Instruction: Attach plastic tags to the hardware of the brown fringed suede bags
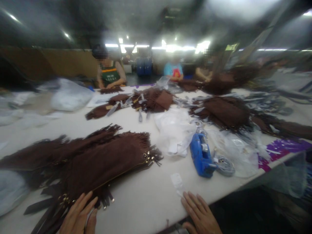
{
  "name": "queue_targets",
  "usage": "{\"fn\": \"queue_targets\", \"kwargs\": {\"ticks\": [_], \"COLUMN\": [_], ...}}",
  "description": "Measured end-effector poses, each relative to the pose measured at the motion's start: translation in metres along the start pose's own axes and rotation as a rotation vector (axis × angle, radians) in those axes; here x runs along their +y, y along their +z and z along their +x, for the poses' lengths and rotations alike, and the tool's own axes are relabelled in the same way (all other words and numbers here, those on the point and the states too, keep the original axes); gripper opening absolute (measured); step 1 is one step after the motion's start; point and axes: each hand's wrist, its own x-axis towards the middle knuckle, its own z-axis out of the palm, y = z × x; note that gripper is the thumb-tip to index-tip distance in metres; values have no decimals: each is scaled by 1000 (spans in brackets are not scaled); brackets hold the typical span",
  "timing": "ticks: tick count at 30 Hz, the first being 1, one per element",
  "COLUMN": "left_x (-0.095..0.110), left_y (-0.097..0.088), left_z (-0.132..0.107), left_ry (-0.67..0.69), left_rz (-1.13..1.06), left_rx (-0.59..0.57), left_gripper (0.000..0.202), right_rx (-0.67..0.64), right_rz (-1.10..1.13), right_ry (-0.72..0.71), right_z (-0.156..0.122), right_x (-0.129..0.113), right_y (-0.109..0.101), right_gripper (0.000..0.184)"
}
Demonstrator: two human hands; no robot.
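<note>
brown bag (104,159): probably soft, floppy, light; best held by body, not fringe (143,139) | left grip (80,213): loosely spread, bag's near edge | right grip (198,211): spread, right of bag

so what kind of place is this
Probably a factory workroom for finishing or packing bags: several fringed brown bags lie on a long table, with a blue tape dispenser and clear plastic bags, and people sit across it.

From head height at the near edge of a white worktable (143,198), a single camera looks forward and down across it, near side close, far side well back.
</note>
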Motion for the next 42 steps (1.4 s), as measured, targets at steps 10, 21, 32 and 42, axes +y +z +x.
{"fn": "queue_targets", "kwargs": {"ticks": [10, 21, 32, 42], "left_x": [111, 144, 131, 85], "left_y": [34, 43, 10, -13], "left_z": [13, 12, 21, -9], "left_ry": [87, -40, -786, -1078], "left_rz": [-263, -548, -1263, -1175], "left_rx": [-216, -461, -801, -488], "left_gripper": [28, 28, 33, 20], "right_rx": [34, 127, -404, -510], "right_rz": [95, 393, 1490, 1591], "right_ry": [121, 106, 616, 548], "right_z": [-11, -2, 128, 178], "right_x": [-13, -16, -68, -113], "right_y": [6, -20, -83, -56], "right_gripper": [46, 36, 26, 27]}}
